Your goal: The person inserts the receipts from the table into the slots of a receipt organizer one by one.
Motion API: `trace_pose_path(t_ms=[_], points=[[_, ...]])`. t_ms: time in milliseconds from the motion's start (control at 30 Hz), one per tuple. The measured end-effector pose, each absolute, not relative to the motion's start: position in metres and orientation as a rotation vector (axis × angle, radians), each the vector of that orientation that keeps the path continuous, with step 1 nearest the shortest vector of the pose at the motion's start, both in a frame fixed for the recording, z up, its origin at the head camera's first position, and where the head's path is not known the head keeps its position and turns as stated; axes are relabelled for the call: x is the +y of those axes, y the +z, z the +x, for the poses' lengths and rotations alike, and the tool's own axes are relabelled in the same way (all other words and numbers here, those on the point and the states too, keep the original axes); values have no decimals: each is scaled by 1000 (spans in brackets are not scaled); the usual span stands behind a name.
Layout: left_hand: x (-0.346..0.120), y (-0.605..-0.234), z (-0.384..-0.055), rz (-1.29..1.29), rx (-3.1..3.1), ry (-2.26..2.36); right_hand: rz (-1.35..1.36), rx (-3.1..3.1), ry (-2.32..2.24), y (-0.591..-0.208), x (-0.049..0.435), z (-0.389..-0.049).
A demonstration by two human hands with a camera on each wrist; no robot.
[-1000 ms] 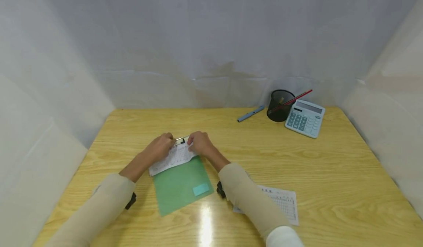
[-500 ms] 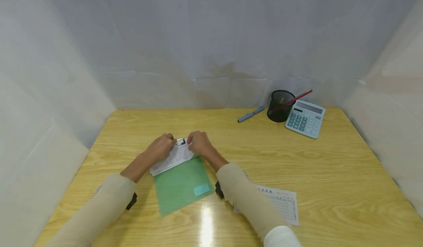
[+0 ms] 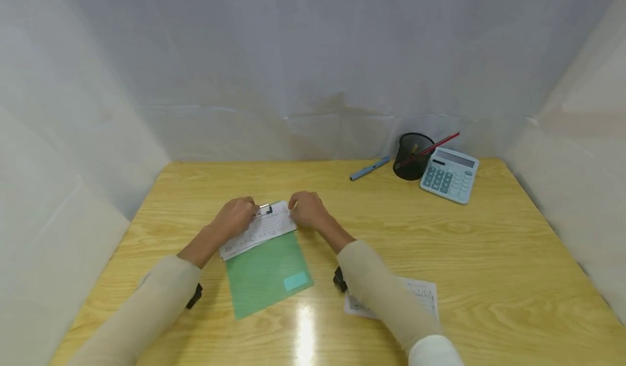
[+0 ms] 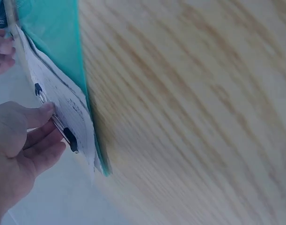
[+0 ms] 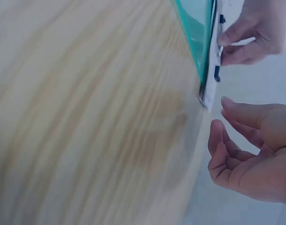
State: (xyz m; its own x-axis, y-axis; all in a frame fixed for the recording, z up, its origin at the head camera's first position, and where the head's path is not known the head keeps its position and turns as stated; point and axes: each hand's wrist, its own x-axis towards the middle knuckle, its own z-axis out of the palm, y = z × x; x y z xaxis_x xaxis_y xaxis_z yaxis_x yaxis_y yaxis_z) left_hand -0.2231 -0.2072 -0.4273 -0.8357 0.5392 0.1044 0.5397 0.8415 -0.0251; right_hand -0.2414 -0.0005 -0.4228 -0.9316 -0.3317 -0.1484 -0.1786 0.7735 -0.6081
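Note:
A translucent green clipboard (image 3: 264, 273) lies tilted on the wooden table, a light blue label (image 3: 295, 281) near its lower right corner. Printed sheets (image 3: 274, 223) cover its upper part, under the metal clip (image 3: 266, 209) with black ends. My left hand (image 3: 236, 217) pinches that clip between thumb and fingers, which the left wrist view shows closely at the clip's wire (image 4: 57, 123). Just off the upper right corner of the sheets is my right hand (image 3: 309, 211). In the right wrist view its fingers (image 5: 220, 164) are loosely bent, with nothing between them and the thumb.
Another printed sheet (image 3: 424, 292) lies under my right forearm. At the back right stand a black mesh pen cup (image 3: 409, 162) with a red pencil (image 3: 446, 139) and a pale blue calculator (image 3: 450, 175). A blue pen (image 3: 369, 168) lies left of the cup.
My right hand has let go of the sheets' right edge and moved slightly right, uncovering their corner. The left hand stays at the clip.

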Motion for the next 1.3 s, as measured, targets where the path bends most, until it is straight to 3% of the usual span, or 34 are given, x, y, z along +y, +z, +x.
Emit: trace_pose_path(t_ms=[233,733,1300], points=[[-209,-429,-223,-815,-2949,-79,-559,2728,-861,-416,41,-229],[-208,-433,-223,-802,-2964,-116,-593,2721,-936,-404,169,-189],[-213,-435,-226,-792,-3000,-180,-494,2661,-861,-409,216,-160]])
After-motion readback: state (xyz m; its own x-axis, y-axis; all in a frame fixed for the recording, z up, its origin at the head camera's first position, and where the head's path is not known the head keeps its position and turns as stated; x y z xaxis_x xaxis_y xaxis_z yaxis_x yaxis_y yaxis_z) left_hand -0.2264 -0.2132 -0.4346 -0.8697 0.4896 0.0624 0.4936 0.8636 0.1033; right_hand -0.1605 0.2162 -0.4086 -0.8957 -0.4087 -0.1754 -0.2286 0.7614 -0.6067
